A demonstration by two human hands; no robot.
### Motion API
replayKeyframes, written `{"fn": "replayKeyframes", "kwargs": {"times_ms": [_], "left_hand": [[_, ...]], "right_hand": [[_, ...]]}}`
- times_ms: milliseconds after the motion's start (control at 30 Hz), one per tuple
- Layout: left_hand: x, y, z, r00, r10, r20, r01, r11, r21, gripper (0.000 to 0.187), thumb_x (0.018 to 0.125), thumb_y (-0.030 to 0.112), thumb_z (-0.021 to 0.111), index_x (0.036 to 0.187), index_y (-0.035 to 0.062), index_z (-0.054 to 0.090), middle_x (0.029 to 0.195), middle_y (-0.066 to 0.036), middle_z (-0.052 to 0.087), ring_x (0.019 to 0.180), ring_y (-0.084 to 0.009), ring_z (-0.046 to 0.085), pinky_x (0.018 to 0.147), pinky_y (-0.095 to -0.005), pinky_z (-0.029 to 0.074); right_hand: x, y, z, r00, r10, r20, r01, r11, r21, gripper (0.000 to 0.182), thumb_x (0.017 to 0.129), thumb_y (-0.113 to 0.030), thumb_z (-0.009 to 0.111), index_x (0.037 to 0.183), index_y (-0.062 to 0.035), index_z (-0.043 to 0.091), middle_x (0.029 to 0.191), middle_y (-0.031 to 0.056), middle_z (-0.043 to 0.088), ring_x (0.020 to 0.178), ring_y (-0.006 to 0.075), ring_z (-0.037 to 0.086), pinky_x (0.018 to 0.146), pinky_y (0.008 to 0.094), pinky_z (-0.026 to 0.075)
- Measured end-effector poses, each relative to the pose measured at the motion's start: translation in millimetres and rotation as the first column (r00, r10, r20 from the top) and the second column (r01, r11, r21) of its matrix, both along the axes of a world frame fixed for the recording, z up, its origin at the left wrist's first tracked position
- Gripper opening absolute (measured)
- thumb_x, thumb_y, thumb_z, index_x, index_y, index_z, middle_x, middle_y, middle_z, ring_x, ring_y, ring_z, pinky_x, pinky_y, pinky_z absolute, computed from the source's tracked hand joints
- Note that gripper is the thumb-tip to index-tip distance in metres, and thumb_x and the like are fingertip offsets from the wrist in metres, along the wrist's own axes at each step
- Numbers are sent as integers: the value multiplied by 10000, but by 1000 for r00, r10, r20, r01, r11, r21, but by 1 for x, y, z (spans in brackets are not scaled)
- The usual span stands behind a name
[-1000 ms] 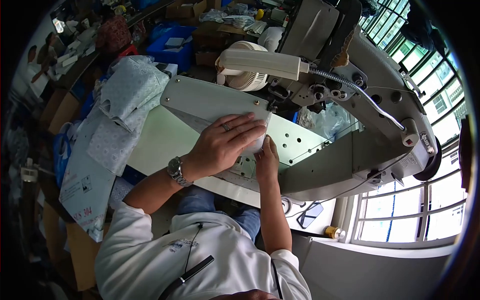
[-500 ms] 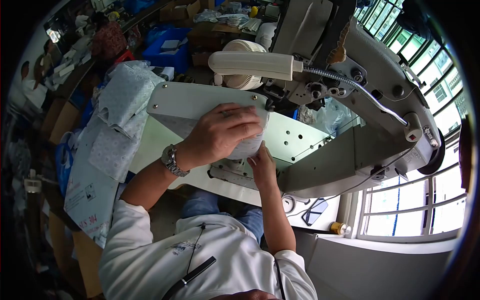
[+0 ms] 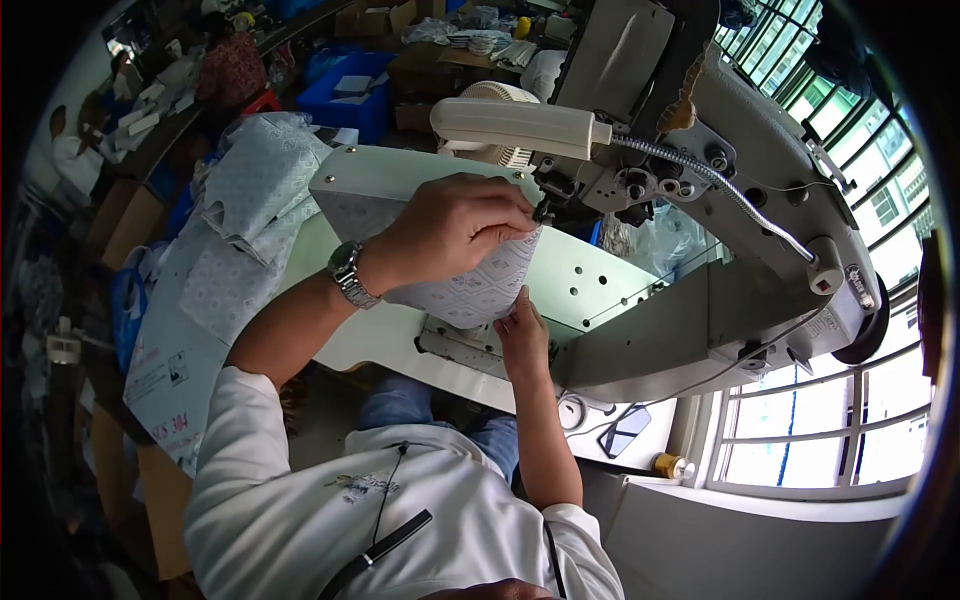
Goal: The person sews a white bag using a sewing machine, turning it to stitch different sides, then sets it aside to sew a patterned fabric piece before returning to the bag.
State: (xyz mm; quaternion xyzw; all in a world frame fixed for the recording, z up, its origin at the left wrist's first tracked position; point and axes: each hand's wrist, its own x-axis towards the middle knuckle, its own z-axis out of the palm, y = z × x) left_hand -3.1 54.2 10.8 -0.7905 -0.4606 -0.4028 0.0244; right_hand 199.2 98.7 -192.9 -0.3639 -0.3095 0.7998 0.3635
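Observation:
A light grey patterned fabric piece [image 3: 475, 290] hangs over the end of the sewing machine's pale arm [image 3: 425, 165]. My left hand [image 3: 455, 225], with a steel watch [image 3: 350, 275] on its wrist, pinches the upper edge of the fabric close to the needle area [image 3: 545, 195]. Its fingers are bent and closed. Lower down, my right hand [image 3: 524, 330] grips the fabric's lower right edge between thumb and fingers. The palm of the left hand covers part of the cloth, and the needle itself cannot be made out.
Above the fabric stretches a white lamp [image 3: 515, 127] on a flexible neck. Folded patterned fabric [image 3: 260, 180] is piled at the left. A phone [image 3: 625, 430] and a thread spool [image 3: 673, 466] lie near the window. A blue bin [image 3: 347, 100] and other people are farther back.
My left hand has gone from resting over the fabric to pinching its upper edge, with the wrist raised. The fabric's patterned side shows more. My right hand stays at the lower edge.

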Motion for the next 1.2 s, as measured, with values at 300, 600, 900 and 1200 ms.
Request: {"fn": "replayKeyframes", "kwargs": {"times_ms": [300,600,900,1200], "left_hand": [[-44,87,59,961,-162,-226,-68,650,-757,901,746,581,915,1459,115,623,1404,-175,663,1317,-291,618,1086,-403,498],[-21,53,74,962,-77,-260,-174,563,-808,925,800,675,829,1477,105,561,1436,-225,612,1326,-317,607,1066,-409,514],[0,23,23,950,153,-271,-282,794,-539,1060,893,770,666,1460,-97,444,1476,-391,443,1330,-504,570,1061,-552,519],[3,2,8,975,190,-114,-221,862,-455,1024,851,653,819,1486,-41,418,1319,-298,546,1232,-444,573,1050,-510,499]], "right_hand": [[7,-6,6,1000,-15,1,15,1000,-17,385,1069,-485,653,1135,-107,677,925,-50,606,849,82,561,824,279,482],[16,-12,-21,992,-106,62,110,992,-63,541,1075,-495,632,1404,-67,595,1229,33,642,1106,145,612,952,330,499],[19,-56,-25,979,206,4,-206,977,50,692,1128,-543,465,1570,-11,460,1521,116,580,1367,229,560,1150,386,411],[38,-81,-16,990,137,-5,-137,990,-9,479,1143,-421,511,1423,-42,598,1268,38,693,1183,138,626,1067,340,467]]}}
